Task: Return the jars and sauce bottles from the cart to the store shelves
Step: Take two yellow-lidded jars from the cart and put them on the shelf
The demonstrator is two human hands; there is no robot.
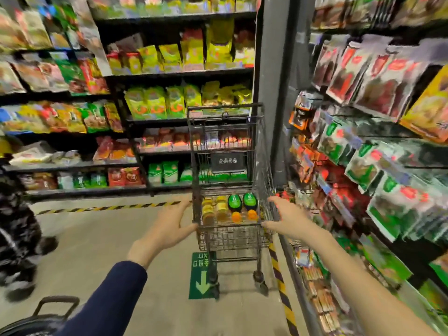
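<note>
Two jars (pixel 214 209) with amber contents and two sauce bottles (pixel 241 202) with dark bodies, green labels and orange caps lie side by side in the upper basket of the cart (pixel 225 166), at its near end. All four lie on their sides, long axes running near to far; the bottles' caps point toward the person. Which end of the jars carries the lid is too blurred to tell. They look like glass: rigid, fairly heavy when full, smooth, and breakable if dropped or knocked on the wire. I would take each around the middle of its body, lifting the bottles by the wide part rather than the cap.

The left hand (pixel 169 224) is open, fingers spread against the left near corner of the basket. The right hand (pixel 284 218) is likewise open at the right rim, gripping nothing. Packed shelves (pixel 184 73) stand beyond and to the right; the floor shows a green arrow sticker (pixel 202 275).
</note>
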